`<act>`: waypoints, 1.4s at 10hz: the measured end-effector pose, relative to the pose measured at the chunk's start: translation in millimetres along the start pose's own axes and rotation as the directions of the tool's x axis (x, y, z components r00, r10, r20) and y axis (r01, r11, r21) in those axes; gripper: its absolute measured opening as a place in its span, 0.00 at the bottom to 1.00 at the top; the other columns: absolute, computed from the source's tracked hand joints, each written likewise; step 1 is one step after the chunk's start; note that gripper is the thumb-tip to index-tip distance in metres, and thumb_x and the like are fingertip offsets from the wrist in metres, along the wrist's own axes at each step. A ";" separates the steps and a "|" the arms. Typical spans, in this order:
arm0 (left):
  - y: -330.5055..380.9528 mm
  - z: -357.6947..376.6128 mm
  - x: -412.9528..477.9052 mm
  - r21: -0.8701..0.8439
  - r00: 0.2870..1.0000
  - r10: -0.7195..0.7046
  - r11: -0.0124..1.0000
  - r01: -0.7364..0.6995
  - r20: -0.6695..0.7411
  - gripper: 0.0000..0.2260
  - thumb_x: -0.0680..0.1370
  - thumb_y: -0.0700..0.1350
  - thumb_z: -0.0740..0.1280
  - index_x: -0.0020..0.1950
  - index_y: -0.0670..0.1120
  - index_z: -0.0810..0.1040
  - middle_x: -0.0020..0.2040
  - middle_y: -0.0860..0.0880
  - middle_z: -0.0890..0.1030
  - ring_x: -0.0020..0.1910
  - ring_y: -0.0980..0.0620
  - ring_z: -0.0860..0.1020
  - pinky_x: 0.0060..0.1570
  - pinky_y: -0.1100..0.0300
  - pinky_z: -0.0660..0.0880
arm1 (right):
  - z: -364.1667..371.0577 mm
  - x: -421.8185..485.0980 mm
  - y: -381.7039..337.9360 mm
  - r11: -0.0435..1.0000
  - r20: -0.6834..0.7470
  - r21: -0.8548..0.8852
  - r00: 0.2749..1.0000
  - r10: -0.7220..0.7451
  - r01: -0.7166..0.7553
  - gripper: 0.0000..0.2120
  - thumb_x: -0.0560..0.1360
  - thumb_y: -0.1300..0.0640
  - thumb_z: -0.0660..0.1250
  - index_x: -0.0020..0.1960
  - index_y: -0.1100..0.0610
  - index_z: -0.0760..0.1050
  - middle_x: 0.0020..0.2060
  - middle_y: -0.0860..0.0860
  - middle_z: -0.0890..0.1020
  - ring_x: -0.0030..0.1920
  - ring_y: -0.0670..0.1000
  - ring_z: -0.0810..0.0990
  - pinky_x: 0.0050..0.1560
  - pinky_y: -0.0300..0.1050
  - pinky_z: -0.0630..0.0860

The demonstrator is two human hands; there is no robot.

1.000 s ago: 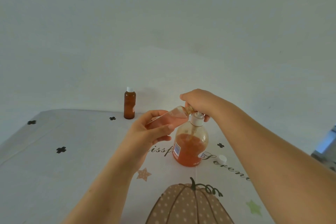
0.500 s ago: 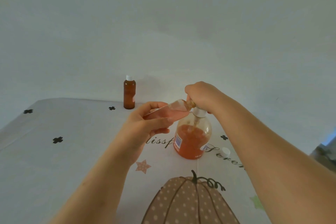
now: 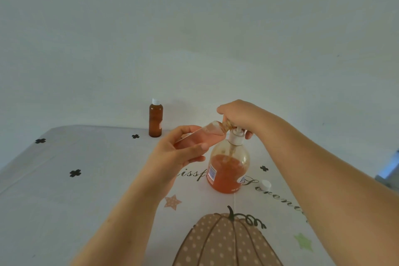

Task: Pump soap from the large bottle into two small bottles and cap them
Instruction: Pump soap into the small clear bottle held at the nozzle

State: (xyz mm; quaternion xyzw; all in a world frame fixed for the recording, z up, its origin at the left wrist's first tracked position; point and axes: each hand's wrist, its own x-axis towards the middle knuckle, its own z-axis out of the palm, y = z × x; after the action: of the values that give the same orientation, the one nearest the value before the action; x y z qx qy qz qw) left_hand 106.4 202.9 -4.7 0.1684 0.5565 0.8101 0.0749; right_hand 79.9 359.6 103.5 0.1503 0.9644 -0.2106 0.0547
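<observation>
Mid-frame we seem to be filling: our left hand (image 3: 179,154) grips the tilted small bottle (image 3: 201,138), our right hand (image 3: 240,114) curls over the pump (image 3: 235,138) of the large bottle (image 3: 228,170). Next: fit the loose cap (image 3: 265,185), lower right.

One head-worn wide-angle view looks forward and down, close over the table (image 3: 64,201), facing the wall (image 3: 194,28).
</observation>
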 end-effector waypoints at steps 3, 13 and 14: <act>1.3 0.4 0.5 0.034 1.000 -0.013 0.999 0.013 -0.008 0.21 0.64 0.42 0.76 0.56 0.45 0.81 0.44 0.51 0.86 0.43 0.51 0.83 0.49 0.55 0.80 | 3.0 6.2 -3.2 0.991 0.000 -0.132 1.000 0.028 -0.028 0.13 0.80 0.65 0.54 0.43 0.63 0.75 0.37 0.60 0.75 0.31 0.55 0.72 0.34 0.42 0.71; -3.4 -6.5 4.4 0.083 0.999 -0.049 0.995 0.050 -0.007 0.17 0.71 0.35 0.74 0.60 0.43 0.82 0.53 0.47 0.86 0.52 0.47 0.84 0.53 0.55 0.81 | 14.5 1.0 8.9 0.988 -0.154 0.144 0.988 -0.028 0.050 0.18 0.76 0.54 0.56 0.55 0.63 0.78 0.37 0.53 0.76 0.35 0.54 0.71 0.41 0.46 0.69; -0.3 -2.9 1.8 0.065 1.000 -0.017 0.998 0.018 -0.013 0.20 0.67 0.39 0.76 0.59 0.44 0.82 0.51 0.48 0.86 0.48 0.48 0.84 0.53 0.54 0.81 | 6.3 -2.4 4.4 0.995 -0.159 0.100 0.987 -0.010 0.026 0.17 0.75 0.51 0.56 0.47 0.60 0.79 0.33 0.52 0.77 0.31 0.54 0.73 0.40 0.46 0.71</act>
State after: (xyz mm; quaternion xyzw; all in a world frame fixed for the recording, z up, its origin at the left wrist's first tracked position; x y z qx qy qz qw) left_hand 103.7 201.0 -5.6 0.1609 0.5846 0.7919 0.0732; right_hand 83.8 360.1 96.5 0.1603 0.9550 -0.2475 -0.0316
